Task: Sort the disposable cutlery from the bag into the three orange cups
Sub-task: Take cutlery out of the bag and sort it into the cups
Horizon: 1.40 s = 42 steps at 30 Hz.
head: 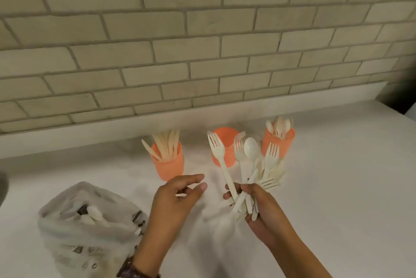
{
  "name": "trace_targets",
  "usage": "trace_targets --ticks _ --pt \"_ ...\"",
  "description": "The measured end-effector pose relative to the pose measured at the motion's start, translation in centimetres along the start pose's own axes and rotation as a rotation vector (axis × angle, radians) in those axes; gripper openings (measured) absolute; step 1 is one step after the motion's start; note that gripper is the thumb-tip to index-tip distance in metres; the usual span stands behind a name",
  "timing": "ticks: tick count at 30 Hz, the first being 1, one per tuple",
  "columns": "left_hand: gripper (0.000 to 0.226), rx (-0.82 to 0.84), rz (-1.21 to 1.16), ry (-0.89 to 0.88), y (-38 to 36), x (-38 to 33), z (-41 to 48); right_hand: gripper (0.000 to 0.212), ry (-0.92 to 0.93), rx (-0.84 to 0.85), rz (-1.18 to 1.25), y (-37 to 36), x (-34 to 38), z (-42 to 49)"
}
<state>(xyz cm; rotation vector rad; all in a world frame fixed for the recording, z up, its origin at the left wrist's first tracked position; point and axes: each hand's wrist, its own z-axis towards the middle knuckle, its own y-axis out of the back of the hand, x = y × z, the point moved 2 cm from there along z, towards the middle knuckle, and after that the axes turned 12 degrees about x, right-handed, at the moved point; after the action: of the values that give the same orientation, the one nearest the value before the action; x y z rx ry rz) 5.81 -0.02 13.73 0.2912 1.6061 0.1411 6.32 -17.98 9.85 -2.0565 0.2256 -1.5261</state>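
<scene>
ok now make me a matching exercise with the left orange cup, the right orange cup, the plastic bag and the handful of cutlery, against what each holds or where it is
1. left orange plastic cup
2. right orange plastic cup
3. translucent white plastic bag
4. bundle of white plastic cutlery, mostly forks

a. in the grip of the right hand
b. holds pale knives
c. lies on the white counter, cutlery inside
d. holds pale spoons

Pairs: 1-b, 2-d, 3-c, 4-a

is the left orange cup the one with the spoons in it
No, the left cup holds knives, while the spoons stand in the right cup.
</scene>
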Motion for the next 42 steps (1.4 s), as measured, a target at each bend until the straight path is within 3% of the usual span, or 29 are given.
trace_targets --ticks 3,7,13,16,20,22,24,27,29,31,33,36,42 --pt "0.015 -0.038 -0.175 0.103 -5.6 -1.2 1.8 0.03 -0.055 0.042 -0.072 3.9 2.2 -0.3" --pt "0.009 -0.153 -0.269 0.114 -11.5 -2.8 3.7 0.031 -0.113 0.115 -0.139 8.5 5.1 -0.2" --pt "0.007 -0.36 -0.382 0.072 -13.0 -5.4 5.6 0.035 -0.095 0.155 -0.081 12.6 9.0 0.3" --pt "0.007 -0.547 -0.294 -0.053 -10.7 -7.0 7.5 0.021 -0.1 0.145 -0.061 14.5 10.2 1.0" --pt "0.007 -0.674 -0.097 -0.127 -8.8 -7.3 12.0 0.024 -0.098 0.187 -0.016 15.1 10.8 1.5" --pt "0.004 -0.669 -0.021 -0.092 -9.0 -6.3 14.2 0.019 -0.108 0.212 -0.024 14.6 11.2 1.3" --pt "0.014 -0.609 0.081 0.005 -9.6 -4.4 16.1 0.027 -0.109 0.219 -0.019 14.2 11.5 1.2" --pt "0.026 -0.499 0.135 0.161 -10.6 -2.0 16.7 0.023 -0.091 0.21 -0.002 13.7 12.1 1.1" --pt "0.036 -0.514 0.146 0.158 -11.3 -1.8 16.0 0.027 -0.085 0.19 -0.001 13.6 12.3 1.2" --pt "0.033 -0.492 0.152 0.111 -12.7 -3.2 14.7 0.028 -0.081 0.171 0.002 13.6 12.4 1.4" --pt "0.006 -0.337 0.08 0.077 -14.9 -5.0 13.3 0.021 -0.093 0.167 -0.01 13.3 12.3 1.6" --pt "0.011 -0.058 -0.079 0.116 -17.6 -6.1 11.7 0.01 -0.116 0.159 -0.03 12.8 11.7 1.9" --pt "0.003 -0.061 -0.332 0.238 -16.6 -5.2 11.0 0.008 -0.132 0.184 -0.062 11.8 11.0 1.9"
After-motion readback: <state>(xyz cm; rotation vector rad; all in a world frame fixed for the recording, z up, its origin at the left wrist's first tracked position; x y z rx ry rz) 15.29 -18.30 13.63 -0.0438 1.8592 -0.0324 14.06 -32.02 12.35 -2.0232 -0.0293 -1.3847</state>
